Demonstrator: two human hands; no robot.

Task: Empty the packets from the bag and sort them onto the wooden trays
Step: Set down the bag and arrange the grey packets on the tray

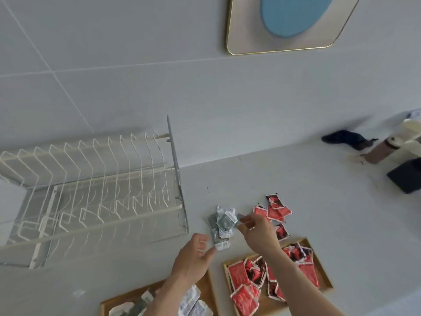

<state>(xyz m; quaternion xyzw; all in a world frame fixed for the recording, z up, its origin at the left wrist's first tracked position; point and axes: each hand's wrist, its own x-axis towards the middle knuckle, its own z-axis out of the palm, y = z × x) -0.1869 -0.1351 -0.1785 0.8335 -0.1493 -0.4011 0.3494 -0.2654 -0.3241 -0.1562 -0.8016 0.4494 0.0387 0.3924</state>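
Note:
A loose heap of grey-and-white packets (222,221) lies on the white counter, with several red packets (276,210) beside it to the right. My right hand (258,233) pinches a small grey packet (240,217) at the heap's right edge. My left hand (193,256) reaches in from below, its fingertips on a white packet (222,245) at the heap's near end. The right wooden tray (327,277) holds several red packets. The left wooden tray (208,290) holds grey-and-white packets and is partly hidden by my left forearm. No bag is in view.
A white wire dish rack (95,192) stands on the counter to the left. At the far right are a dark cloth (346,137), a beige appliance (396,144) and a dark box (406,176). A framed picture (284,23) hangs on the tiled wall.

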